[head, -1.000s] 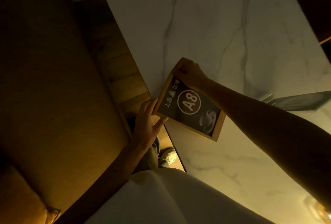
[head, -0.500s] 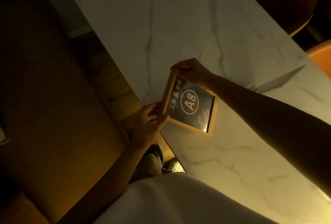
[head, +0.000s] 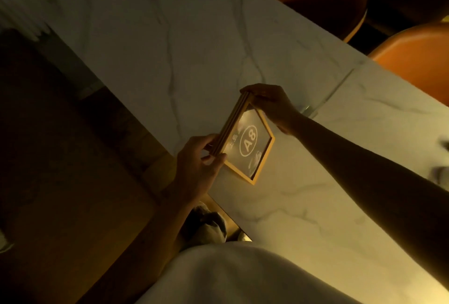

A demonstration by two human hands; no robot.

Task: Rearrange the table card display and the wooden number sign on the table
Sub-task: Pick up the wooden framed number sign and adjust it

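Observation:
The wooden number sign [head: 247,142] is a light wood frame with a dark panel reading "A8". It is tilted up on one edge near the left side of the white marble table [head: 184,44]. My left hand [head: 201,165] grips its near corner. My right hand [head: 272,104] holds its far corner from above. The clear table card display [head: 332,92] shows only as a thin edge behind my right wrist.
Two orange chairs [head: 418,53] stand along the far right side of the table. A dark brown bench or seat [head: 60,182] fills the left. My light trousers and a shoe show at the bottom.
The sign has tipped up steeper on its edge, so its side shows and the panel catches glare. The view has swung, bringing the orange chairs into sight.

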